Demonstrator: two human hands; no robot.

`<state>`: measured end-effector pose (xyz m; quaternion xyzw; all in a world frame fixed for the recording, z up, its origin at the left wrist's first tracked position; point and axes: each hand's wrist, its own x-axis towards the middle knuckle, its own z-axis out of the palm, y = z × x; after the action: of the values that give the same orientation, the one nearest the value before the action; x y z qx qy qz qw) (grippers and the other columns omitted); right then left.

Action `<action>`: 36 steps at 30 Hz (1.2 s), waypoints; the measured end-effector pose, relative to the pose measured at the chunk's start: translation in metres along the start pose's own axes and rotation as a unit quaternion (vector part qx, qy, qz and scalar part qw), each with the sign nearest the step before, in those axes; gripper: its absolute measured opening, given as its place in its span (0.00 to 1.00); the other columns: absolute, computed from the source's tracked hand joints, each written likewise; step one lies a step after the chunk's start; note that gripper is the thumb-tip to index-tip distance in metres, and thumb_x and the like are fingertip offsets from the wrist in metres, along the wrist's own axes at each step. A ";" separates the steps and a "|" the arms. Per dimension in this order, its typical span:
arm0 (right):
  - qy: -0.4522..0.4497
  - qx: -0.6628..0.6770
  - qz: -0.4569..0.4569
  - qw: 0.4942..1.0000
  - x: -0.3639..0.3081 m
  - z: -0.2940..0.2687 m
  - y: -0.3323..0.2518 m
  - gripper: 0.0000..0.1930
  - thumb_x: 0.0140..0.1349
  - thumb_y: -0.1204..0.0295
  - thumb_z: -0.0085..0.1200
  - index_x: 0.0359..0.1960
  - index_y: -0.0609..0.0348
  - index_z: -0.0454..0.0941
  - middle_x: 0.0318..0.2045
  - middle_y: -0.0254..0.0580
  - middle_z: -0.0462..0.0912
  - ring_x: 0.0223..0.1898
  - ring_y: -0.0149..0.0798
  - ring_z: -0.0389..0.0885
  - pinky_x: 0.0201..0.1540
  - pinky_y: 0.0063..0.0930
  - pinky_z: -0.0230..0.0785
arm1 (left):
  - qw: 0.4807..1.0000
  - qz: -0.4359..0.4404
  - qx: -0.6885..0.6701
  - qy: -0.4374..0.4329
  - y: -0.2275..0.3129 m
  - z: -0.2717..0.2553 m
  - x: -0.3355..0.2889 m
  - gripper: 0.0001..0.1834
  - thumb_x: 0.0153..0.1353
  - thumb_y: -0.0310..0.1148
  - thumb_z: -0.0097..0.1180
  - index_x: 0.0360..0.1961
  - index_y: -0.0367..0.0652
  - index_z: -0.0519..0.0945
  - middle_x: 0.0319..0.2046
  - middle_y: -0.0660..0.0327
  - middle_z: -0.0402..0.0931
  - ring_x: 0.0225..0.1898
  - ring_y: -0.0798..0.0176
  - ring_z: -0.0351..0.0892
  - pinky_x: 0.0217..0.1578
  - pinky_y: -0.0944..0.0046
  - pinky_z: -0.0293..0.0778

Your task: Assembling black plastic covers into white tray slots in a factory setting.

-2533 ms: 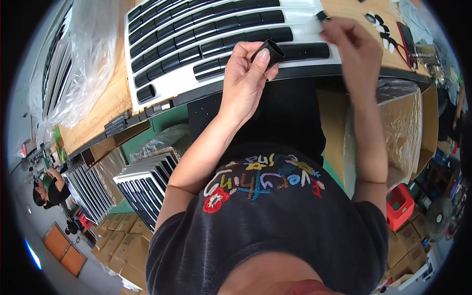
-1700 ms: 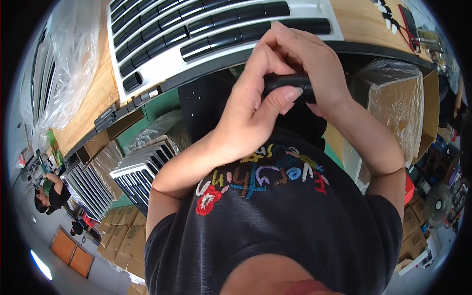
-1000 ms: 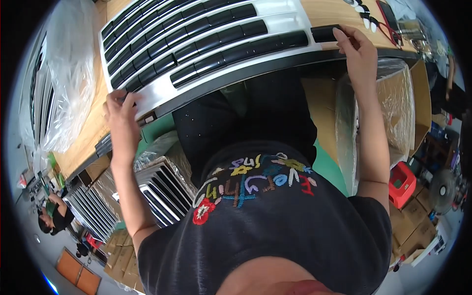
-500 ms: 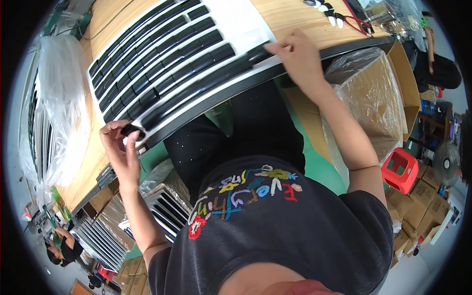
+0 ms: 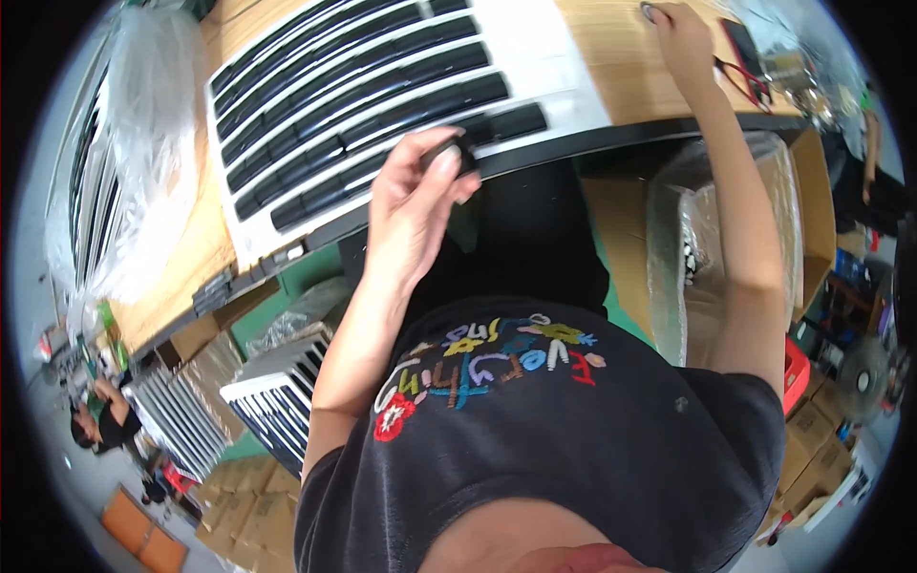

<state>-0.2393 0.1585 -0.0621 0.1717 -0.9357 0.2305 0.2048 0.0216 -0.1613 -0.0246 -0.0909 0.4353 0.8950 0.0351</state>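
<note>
Held in my left hand (image 5: 415,196), between thumb and fingers, is a small black piece (image 5: 464,155) over the near edge of a white panel (image 5: 549,86). Rows of glossy black strips (image 5: 406,100) run across that panel, each made of short segments. The left hand covers part of the nearest row. My right hand (image 5: 683,43) is stretched to the far right of the table, its fingers curled at a small round grey-and-black piece (image 5: 648,12). The fingers partly hide this piece.
Red-handled pliers (image 5: 745,81) and a dark flat object (image 5: 738,43) lie beside my right hand. Clear plastic (image 5: 143,143) covers stacked panels at left. A plastic-lined carton (image 5: 688,210) stands below the table's right edge. Slatted panels (image 5: 272,401) lean at lower left.
My left hand has moved right along the panel's near edge with the black piece. My right hand has left the strip's right end and reached farther right and away.
</note>
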 end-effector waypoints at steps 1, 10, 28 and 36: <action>-0.016 0.101 0.069 0.992 -0.010 -0.002 -0.024 0.12 0.66 0.63 0.56 0.39 0.60 0.84 0.25 0.40 0.82 0.28 0.30 0.78 0.35 0.24 0.70 | 1.000 0.011 0.014 -0.010 -0.004 -0.004 0.003 0.14 0.69 0.31 0.55 0.53 0.36 0.74 0.44 0.58 0.77 0.40 0.66 0.76 0.43 0.67 0.72; -0.210 0.484 0.193 0.827 -0.090 -0.053 -0.216 0.10 0.69 0.71 0.55 0.41 0.67 0.83 0.24 0.33 0.79 0.26 0.23 0.75 0.31 0.16 0.68 | 0.995 0.076 0.071 -0.004 -0.007 0.006 0.012 0.13 0.70 0.30 0.55 0.51 0.36 0.71 0.40 0.59 0.77 0.37 0.70 0.79 0.40 0.72 0.73; -0.342 0.546 0.239 0.726 -0.089 -0.041 -0.249 0.30 0.74 0.51 0.35 0.44 0.65 0.83 0.35 0.44 0.85 0.36 0.30 0.81 0.45 0.23 0.70 | 0.995 -0.058 -0.013 -0.074 0.002 0.039 -0.030 0.12 0.72 0.28 0.48 0.52 0.34 0.68 0.43 0.57 0.74 0.37 0.70 0.73 0.42 0.69 0.72; -0.296 0.536 0.211 0.762 -0.117 -0.027 -0.252 0.31 0.76 0.52 0.33 0.35 0.68 0.82 0.25 0.45 0.85 0.27 0.31 0.81 0.39 0.21 0.71 | 0.999 -0.039 0.031 0.017 -0.015 0.043 -0.055 0.11 0.73 0.28 0.47 0.52 0.37 0.67 0.48 0.60 0.72 0.43 0.73 0.74 0.44 0.71 0.73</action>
<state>-0.0256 -0.0121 -0.0033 0.1116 -0.6860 0.6698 -0.2615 0.0720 -0.1171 0.0008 -0.1220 0.4592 0.8775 0.0652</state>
